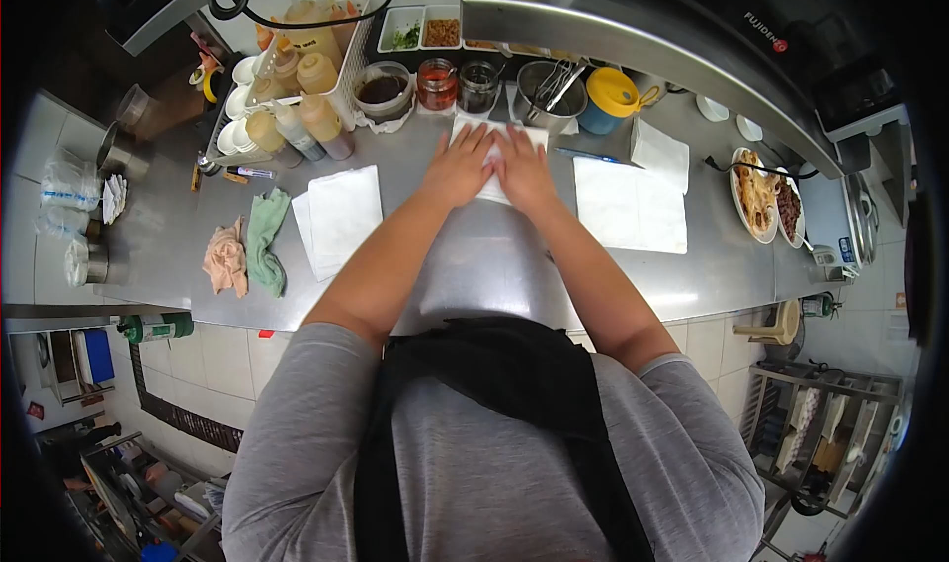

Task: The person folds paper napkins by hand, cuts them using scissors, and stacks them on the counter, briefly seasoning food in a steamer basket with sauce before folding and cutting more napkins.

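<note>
My left hand [461, 169] and my right hand [523, 169] lie side by side, palms down, with fingers extended on a white paper napkin [535, 137] on the steel counter. Much of the napkin is hidden beneath them. To the left lie overlapping white napkins [346, 216]. On the right are more white napkins [631, 211], with a smaller folded napkin [660, 155] at their upper corner. A blue pen [587, 154] rests just above these.
A white basket [346, 92] of squeeze bottles stands back left. Behind my hands are a red sauce jar [437, 85], a metal pot [547, 110] with a whisk, and a yellow-lidded container [611, 97]. Cloths [265, 241] lie left, a food plate [755, 196] right. A steel shelf [633, 43] overhangs.
</note>
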`<action>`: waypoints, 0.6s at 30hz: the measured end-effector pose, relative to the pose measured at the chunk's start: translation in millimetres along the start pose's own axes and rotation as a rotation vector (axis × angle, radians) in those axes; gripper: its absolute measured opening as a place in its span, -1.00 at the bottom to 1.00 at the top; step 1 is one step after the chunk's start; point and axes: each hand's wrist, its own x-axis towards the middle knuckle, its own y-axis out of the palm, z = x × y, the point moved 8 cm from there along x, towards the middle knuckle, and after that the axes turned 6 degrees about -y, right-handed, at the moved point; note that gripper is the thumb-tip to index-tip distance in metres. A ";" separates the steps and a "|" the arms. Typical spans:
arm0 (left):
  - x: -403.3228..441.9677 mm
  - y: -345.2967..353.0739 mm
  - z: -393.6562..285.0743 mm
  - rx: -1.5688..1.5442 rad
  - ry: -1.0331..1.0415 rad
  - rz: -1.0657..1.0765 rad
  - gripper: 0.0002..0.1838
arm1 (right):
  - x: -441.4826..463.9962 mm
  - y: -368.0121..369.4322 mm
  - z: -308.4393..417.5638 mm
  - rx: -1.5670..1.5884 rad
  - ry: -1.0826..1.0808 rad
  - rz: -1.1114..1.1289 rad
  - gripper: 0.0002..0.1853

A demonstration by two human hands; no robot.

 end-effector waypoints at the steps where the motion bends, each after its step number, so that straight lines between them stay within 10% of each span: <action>1: -6.1 -2.2 -1.4 0.002 0.001 -0.012 -0.36 | -4.1 -1.4 1.6 -0.006 -0.007 -0.008 -0.44; 9: -52.4 -36.6 47.3 0.050 -0.129 -0.037 -0.22 | -13.9 -17.7 4.8 -0.131 0.086 0.111 -0.29; 18: -216.5 -75.5 101.0 -0.266 -0.018 -0.129 -0.68 | -220.6 -83.3 -19.1 -0.161 0.098 -0.168 -0.71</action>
